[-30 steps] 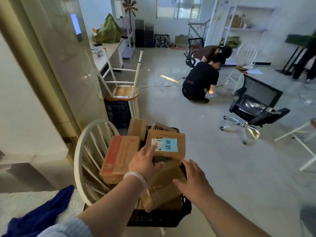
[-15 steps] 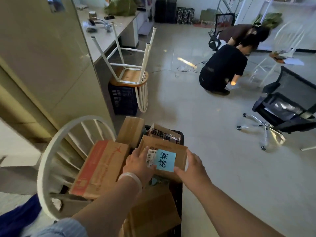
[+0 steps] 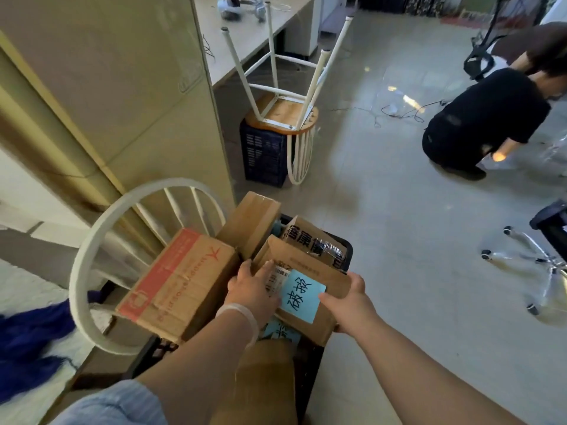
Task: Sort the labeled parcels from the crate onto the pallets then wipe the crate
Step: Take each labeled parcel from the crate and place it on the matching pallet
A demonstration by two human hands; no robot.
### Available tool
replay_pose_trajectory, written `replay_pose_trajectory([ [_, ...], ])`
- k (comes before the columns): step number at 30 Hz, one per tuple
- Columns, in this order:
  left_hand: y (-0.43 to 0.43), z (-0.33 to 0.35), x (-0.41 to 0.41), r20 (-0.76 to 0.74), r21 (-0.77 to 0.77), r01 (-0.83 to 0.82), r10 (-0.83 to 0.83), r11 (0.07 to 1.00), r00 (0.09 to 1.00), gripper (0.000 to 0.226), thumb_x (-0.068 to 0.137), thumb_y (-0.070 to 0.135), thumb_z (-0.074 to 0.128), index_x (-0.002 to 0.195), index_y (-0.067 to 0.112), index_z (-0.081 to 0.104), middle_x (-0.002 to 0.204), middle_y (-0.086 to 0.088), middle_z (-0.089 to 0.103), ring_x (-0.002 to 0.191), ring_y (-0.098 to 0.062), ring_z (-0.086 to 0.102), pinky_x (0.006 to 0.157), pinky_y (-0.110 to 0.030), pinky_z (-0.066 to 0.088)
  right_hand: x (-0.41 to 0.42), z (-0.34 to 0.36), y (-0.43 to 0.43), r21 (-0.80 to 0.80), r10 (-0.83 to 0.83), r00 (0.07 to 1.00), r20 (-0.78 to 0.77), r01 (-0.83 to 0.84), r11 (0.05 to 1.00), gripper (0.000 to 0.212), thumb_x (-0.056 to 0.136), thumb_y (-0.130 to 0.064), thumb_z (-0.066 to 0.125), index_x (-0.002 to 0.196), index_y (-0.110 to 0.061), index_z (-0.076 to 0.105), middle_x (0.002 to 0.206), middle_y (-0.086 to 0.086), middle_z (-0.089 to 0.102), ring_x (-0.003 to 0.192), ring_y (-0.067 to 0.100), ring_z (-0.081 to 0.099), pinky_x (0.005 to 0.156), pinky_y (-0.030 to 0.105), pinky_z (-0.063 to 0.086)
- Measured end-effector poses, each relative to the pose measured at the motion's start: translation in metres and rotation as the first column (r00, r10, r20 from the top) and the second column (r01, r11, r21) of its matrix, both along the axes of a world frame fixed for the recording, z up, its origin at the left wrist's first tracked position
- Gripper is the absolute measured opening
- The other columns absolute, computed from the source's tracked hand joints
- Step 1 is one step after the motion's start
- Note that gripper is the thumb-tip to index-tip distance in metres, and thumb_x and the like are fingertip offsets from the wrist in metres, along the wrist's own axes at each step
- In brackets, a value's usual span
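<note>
A black plastic crate (image 3: 346, 251) full of cardboard parcels sits just below me. On top lies a brown parcel (image 3: 329, 279) with a blue handwritten label (image 3: 302, 296). My left hand (image 3: 253, 291) grips its left edge and my right hand (image 3: 349, 297) grips its right edge. To the left rests a larger box with a red printed side (image 3: 181, 286). A plain brown box (image 3: 250, 223) and a parcel with black tape print (image 3: 316, 245) stand behind. Another blue label (image 3: 280, 331) peeks out underneath.
A white round chair back (image 3: 101, 240) leans left of the crate, with blue cloth (image 3: 29, 335) beside it. An upturned stool (image 3: 283, 115) sits on a dark crate (image 3: 264, 154) ahead. A person in black (image 3: 481, 124) crouches at right; an office chair base (image 3: 534, 259) stands nearby.
My head has tilted down and come closer to the crate. Both hands have closed on the sides of the blue-labelled parcel, the right hand having moved up onto its right edge.
</note>
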State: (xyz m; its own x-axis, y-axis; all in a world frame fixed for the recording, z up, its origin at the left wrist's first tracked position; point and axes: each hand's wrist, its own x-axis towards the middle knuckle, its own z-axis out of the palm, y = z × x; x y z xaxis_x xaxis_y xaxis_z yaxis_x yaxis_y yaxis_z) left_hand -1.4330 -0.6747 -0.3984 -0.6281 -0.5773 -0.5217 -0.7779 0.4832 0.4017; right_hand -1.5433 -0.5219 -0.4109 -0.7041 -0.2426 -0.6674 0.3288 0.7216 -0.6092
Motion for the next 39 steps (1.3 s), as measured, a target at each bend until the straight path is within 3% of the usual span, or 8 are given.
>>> replay_pose_trajectory([
  [2,0.002,0.007,-0.001,-0.051,-0.021,-0.012,0.011,1.0,0.999,0.071,0.091,0.038,0.059,0.149,0.048,0.02,0.161,0.005,0.004,0.144,-0.032,0.012,0.115,-0.048,0.025,-0.004,0.007,0.004,0.001,-0.016,1.0,-0.012,0.016,1.0,0.062,0.091,-0.024,0.065,0.137,-0.03,0.025,0.117,0.002,0.051,0.085,0.017,0.056,0.059,0.04,0.06],
  [6,0.004,0.029,0.0,-0.153,0.011,-0.058,0.059,0.998,0.986,0.064,0.092,0.034,0.06,0.147,0.046,0.03,0.16,0.009,0.009,0.144,-0.03,0.013,0.114,-0.048,0.028,-0.011,0.028,0.013,-0.01,0.013,0.998,-0.057,-0.013,1.0,0.065,0.091,-0.031,0.064,0.14,-0.032,0.021,0.129,0.005,0.05,0.11,0.03,0.057,0.062,0.042,0.061],
  [15,-0.007,0.08,0.019,-0.534,-0.147,-0.202,0.094,0.968,0.84,0.062,0.087,0.028,0.069,0.141,0.044,0.042,0.157,0.007,0.016,0.145,-0.027,0.02,0.116,-0.047,0.03,-0.014,0.088,0.0,-0.238,-0.038,0.979,-0.198,-0.011,0.971,0.033,0.092,-0.034,0.063,0.116,-0.031,0.04,0.118,0.007,0.054,0.1,0.032,0.06,0.063,0.047,0.061],
  [20,-0.006,0.109,0.03,-0.736,-0.09,-0.388,0.201,0.917,0.646,0.076,0.082,0.03,0.075,0.14,0.054,0.033,0.159,0.017,-0.013,0.149,-0.027,0.01,0.113,-0.049,0.034,0.001,0.114,-0.021,-0.472,-0.076,0.977,-0.197,-0.026,0.881,0.025,0.095,-0.031,0.061,0.111,-0.03,0.042,0.112,0.006,0.058,0.091,0.029,0.067,0.063,0.045,0.062],
  [25,0.007,0.111,0.054,-0.741,0.083,-0.246,0.224,0.966,0.633,0.099,0.079,0.037,0.077,0.141,0.066,0.006,0.158,0.022,-0.015,0.145,-0.008,-0.003,0.117,-0.036,0.014,0.028,0.127,-0.049,-0.6,-0.046,0.994,-0.096,-0.021,0.8,0.019,0.095,-0.028,0.06,0.105,-0.031,0.044,0.105,0.004,0.062,0.085,0.026,0.072,0.067,0.042,0.062],
  [27,0.003,0.109,0.07,-0.765,0.138,-0.297,0.292,0.945,0.574,0.101,0.077,0.029,0.079,0.139,0.069,0.01,0.155,0.031,-0.006,0.148,-0.01,0.006,0.119,-0.04,0.023,0.042,0.127,-0.058,-0.596,0.01,0.991,-0.132,-0.087,0.798,0.02,0.093,-0.031,0.061,0.104,-0.033,0.044,0.109,0.004,0.061,0.087,0.024,0.071,0.067,0.038,0.062],
  [35,-0.019,0.109,0.152,-0.775,0.193,-0.409,0.394,0.892,0.493,0.1,0.076,0.014,0.08,0.137,0.065,0.02,0.151,0.02,0.02,0.139,-0.01,0.03,0.106,-0.042,0.046,0.112,0.142,-0.077,-0.278,0.365,0.786,-0.499,-0.544,0.791,0.049,0.09,-0.044,0.063,0.125,-0.031,0.032,0.118,-0.006,0.049,0.099,0.014,0.057,0.058,0.016,0.046],
  [39,-0.025,0.111,0.206,-0.784,0.163,-0.42,0.376,0.893,0.494,0.099,0.077,0.015,0.079,0.138,0.061,0.017,0.147,0.022,0.022,0.137,-0.009,0.033,0.103,-0.035,0.049,0.158,0.147,-0.092,-0.068,0.47,0.512,-0.719,-0.724,0.686,0.075,0.09,-0.045,0.062,0.143,-0.042,0.009,0.137,-0.004,0.035,0.117,0.017,0.05,0.069,0.022,0.054],
])
